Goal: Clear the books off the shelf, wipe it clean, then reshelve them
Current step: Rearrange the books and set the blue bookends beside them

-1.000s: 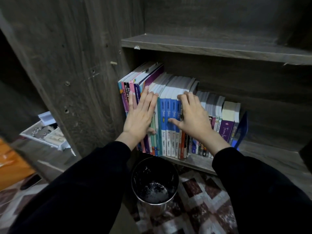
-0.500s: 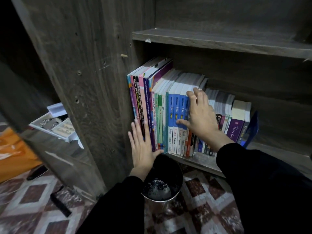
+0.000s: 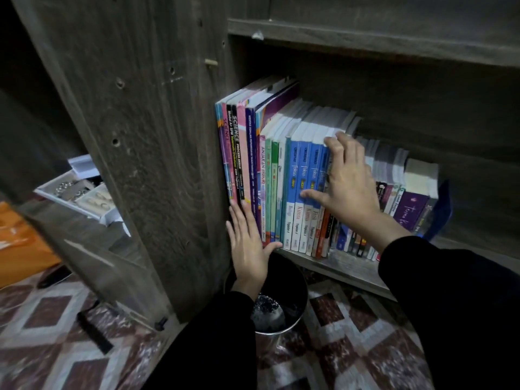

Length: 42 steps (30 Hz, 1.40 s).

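Observation:
A row of upright books (image 3: 281, 175) stands on the lower wooden shelf (image 3: 346, 266), tall workbooks at the left, blue ones in the middle, smaller books (image 3: 410, 204) at the right. My left hand (image 3: 249, 243) lies flat with straight fingers against the lower spines of the leftmost books, its thumb under them at the shelf edge. My right hand (image 3: 344, 184) rests on the blue books, fingertips hooked over their top edges, thumb spread across the spines. Both sleeves are black.
A dark metal bin (image 3: 292, 299) stands on the patterned floor just below the shelf edge. The cabinet's thick side panel (image 3: 146, 153) rises at the left. A white tray of small items (image 3: 81, 192) sits beyond it. An upper shelf (image 3: 365, 38) hangs overhead.
My left hand has slid down from the upper spines to the bottom of the leftmost books. My right hand has stayed on the blue books, reaching slightly higher over their tops.

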Each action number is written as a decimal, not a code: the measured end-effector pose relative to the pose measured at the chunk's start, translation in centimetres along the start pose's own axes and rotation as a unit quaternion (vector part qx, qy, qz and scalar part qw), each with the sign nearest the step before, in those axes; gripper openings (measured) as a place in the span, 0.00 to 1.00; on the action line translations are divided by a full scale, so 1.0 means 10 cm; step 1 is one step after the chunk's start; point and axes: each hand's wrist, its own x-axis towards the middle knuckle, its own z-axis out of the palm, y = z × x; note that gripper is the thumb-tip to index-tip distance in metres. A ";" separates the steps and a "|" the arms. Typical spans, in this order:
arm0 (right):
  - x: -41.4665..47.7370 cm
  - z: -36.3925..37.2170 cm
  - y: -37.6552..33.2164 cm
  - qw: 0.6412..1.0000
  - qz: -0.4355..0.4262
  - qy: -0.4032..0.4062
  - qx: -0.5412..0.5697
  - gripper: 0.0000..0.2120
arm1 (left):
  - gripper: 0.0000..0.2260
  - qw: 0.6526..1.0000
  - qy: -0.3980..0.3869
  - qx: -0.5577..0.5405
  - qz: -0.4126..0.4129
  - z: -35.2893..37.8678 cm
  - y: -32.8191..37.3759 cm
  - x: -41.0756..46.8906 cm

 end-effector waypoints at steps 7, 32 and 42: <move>-0.01 0.00 -0.01 1.000 -0.001 0.005 0.004 0.47 | 0.60 0.996 -0.032 -0.068 -0.046 -0.06 0.11 0.01; 0.00 -0.07 0.00 0.999 -0.028 -0.015 -0.032 0.47 | 0.66 0.973 -0.027 -0.172 -0.152 0.23 0.86 -0.25; -0.01 -0.11 0.11 0.998 -0.059 -0.026 -0.003 0.47 | 0.68 0.971 0.005 -0.161 -0.179 0.44 0.96 -0.12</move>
